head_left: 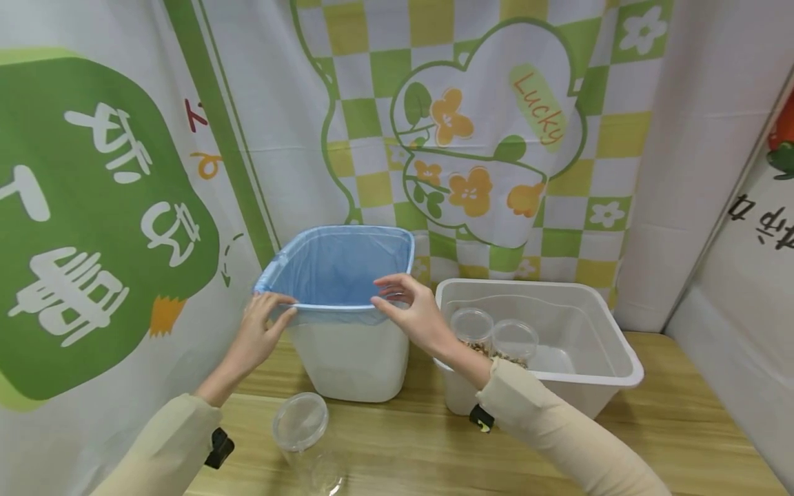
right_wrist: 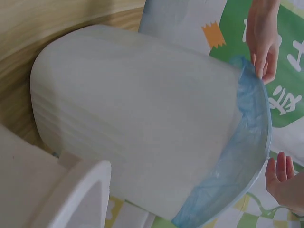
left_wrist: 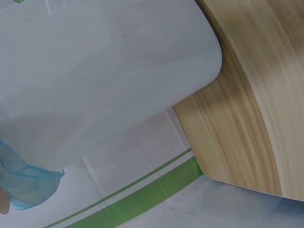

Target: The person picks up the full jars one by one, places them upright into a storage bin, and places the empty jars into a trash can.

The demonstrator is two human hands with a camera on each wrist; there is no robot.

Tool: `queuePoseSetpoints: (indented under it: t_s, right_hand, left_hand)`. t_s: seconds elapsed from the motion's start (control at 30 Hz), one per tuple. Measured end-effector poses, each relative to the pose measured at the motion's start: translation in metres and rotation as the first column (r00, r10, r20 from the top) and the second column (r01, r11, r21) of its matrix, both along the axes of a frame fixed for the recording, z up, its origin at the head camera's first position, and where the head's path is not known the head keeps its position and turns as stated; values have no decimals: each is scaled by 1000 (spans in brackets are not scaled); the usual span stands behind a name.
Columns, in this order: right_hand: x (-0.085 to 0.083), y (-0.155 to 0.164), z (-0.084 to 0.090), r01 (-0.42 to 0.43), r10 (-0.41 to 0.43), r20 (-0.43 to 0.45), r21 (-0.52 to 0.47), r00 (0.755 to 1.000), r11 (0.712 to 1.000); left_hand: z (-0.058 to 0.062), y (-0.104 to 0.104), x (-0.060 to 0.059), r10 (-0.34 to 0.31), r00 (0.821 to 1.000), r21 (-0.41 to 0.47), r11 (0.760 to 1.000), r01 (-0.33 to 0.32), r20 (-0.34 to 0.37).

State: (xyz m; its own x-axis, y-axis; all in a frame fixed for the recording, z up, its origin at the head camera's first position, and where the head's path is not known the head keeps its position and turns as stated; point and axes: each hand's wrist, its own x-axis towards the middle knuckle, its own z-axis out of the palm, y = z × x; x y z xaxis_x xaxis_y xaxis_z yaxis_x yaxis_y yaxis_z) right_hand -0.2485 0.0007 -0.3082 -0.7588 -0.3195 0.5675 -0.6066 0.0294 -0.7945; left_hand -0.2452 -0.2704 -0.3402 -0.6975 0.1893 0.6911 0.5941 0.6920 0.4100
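A white trash bin (head_left: 350,358) stands upright on the table, lined with a blue trash bag (head_left: 335,265) folded out over its rim. My left hand (head_left: 260,329) is at the bin's front left corner, its fingers and thumb pinching the bag's folded edge at the rim. My right hand (head_left: 418,313) is over the front right of the rim, fingers apart and holding nothing. In the right wrist view, the right hand (right_wrist: 287,187) shows beside the rim, and the left hand (right_wrist: 264,52) reaches down to the bag's edge. The bag's cuff (left_wrist: 35,185) hangs outside the bin.
A clear lidded jar (head_left: 302,424) stands on the wooden table (head_left: 384,448) in front of the bin. To the right is a white tub (head_left: 611,331) with two clear jars (head_left: 516,337) holding small brown pieces. Printed cloth (head_left: 285,103) hangs close behind.
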Motion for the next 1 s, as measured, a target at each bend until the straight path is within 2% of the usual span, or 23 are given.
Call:
queuePoseSetpoints:
  t_s: [0.23,0.37,0.57,0.7,0.8,1.0]
  right_hand:
    - [38,-6,3,-68,70,-62,26,996,997]
    - [50,-13,-5,-92,96,-91,50,991,995]
    - [58,-22,-24,-117,124,-138,54,983,992]
    - [52,-29,-49,-125,135,-155,75,979,989]
    - [49,-34,-66,-138,149,-145,84,978,987]
    - [58,-41,-77,-159,170,-96,108,981,981]
  left_hand:
    - [2,-2,0,-6,1000,-13,1000,6,22]
    - [3,-3,0,-4,1000,-17,1000,5,31]
    - [3,-3,1,-5,999,-22,1000,6,47]
    - [3,-4,0,-8,999,-22,1000,9,46]
    - [3,-4,0,-11,999,-23,1000,12,43]
    - [3,-4,-1,-9,999,-22,1000,10,41]
